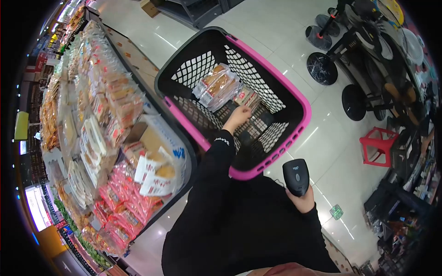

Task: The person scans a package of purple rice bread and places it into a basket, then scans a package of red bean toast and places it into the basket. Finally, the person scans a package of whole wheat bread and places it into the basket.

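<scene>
Inside a black basket with a pink rim [301, 106], my left hand [238, 117] reaches down with its fingers closed at the near edge of a small printed food packet [247, 97]. Beside that packet lie larger clear-wrapped packs of what looks like bread [218, 87]. To the right of the basket and in front of my body, my right hand [302, 198] is wrapped round the handle of a black barcode scanner [296, 177], whose top faces up.
A display bin [189, 161] heaped with wrapped baked goods stands along the left. On the right are a pink-red plastic stool [378, 146], black round-based stands [322, 69] and shoes. Grey shelving [193, 11] sits at the far end of the tiled floor.
</scene>
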`<state>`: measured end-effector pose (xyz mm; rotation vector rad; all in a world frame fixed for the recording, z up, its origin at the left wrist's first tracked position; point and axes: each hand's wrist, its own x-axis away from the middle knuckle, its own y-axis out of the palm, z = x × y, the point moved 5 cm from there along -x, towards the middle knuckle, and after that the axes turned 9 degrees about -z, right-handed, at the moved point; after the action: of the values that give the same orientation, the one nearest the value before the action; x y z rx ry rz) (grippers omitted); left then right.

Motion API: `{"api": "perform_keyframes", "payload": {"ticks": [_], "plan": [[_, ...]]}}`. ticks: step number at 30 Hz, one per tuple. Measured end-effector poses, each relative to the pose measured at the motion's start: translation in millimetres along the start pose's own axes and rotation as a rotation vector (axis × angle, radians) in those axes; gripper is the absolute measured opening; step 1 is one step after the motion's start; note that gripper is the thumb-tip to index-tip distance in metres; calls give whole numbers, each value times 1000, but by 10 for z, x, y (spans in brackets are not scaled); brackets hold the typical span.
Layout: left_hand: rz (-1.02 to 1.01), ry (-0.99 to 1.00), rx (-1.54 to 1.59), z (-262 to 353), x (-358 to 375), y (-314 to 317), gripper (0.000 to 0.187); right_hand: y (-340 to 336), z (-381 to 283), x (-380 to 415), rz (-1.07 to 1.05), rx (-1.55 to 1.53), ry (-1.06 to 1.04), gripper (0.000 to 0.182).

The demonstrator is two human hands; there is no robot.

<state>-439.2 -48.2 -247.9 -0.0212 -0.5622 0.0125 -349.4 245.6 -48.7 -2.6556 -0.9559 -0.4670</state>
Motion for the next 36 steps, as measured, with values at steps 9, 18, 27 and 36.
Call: {"api": "perform_keyframes", "payload": {"ticks": [9, 18, 27, 36], "plan": [[429, -254, 106, -1473, -1123, -171, 19, -172, 37, -755, 46, -19, 335, 37], [831, -378, -257, -1345, -1461, -851, 25, -154, -193, -1195, -267, 437, 294, 21], [797, -266, 144, -2128, -1746, -914, 24, -126, -172, -1239, -302, 356, 368, 20], [645, -169, -357, -1372, -1462, -803, 14, -159, -329, -1149, -184, 282, 357, 20]]}}
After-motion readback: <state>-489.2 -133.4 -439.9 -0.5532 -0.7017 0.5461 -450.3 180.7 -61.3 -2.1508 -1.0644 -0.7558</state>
